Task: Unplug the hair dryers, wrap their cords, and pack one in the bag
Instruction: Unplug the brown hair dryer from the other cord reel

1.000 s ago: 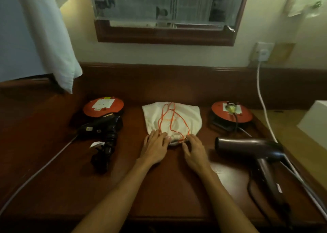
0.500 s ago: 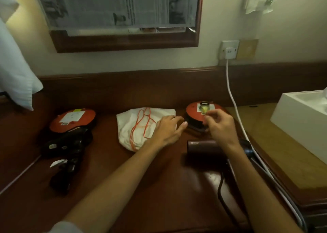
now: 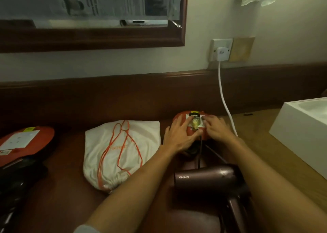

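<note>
Both hands (image 3: pixel 178 133) (image 3: pixel 216 128) have moved onto the orange reel (image 3: pixel 180 117).

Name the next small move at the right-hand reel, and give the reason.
Probably pinch the plug with the right hand and pull it out while the left hand steadies the orange reel: both hands rest there, and the maroon dryer seems plugged in.

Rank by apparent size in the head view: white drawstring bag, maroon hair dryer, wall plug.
1. white drawstring bag, largest.
2. maroon hair dryer; part is hidden by the right arm and it sits nearer the camera, so the gap to the bag is unsure.
3. wall plug, smallest, though farthest away.
</note>
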Motion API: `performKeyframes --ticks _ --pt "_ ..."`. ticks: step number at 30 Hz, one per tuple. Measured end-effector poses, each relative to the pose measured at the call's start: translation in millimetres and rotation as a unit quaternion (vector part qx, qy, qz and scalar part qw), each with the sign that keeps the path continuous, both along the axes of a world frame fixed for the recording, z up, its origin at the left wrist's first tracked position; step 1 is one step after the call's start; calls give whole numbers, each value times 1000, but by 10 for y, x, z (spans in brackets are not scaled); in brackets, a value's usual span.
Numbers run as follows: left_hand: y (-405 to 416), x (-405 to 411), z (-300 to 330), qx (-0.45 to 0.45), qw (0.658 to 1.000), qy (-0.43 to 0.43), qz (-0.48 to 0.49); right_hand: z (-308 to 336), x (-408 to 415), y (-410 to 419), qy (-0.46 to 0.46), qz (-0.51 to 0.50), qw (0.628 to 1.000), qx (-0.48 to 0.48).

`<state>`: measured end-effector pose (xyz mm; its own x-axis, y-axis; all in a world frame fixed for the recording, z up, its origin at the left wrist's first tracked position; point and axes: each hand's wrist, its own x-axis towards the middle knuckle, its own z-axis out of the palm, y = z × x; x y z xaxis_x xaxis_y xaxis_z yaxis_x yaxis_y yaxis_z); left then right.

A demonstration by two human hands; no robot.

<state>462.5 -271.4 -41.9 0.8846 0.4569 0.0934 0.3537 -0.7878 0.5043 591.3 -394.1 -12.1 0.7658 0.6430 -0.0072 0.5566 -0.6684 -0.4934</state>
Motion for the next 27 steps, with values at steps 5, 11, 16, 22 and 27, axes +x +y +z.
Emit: performKeyframes --ticks 5,11,16,22,27 --pt "26 20 -183 -9 999 -52 -2 13 52 45 -41 8 999 -28" --pt "79 31 -189 -23 998 -51 -5 22 80 78 -37 -1 999 -22" --pt "252 -40 -91 -46 997 -41 -56 276 69 169 131 -80 984 86" --pt "296 -48 -131 -131 989 -64 -28 206 -148 492 15 -101 995 -18" --pt "293 -124 -123 -102 994 -38 -17 149 -208 541 -80 -101 989 -75"
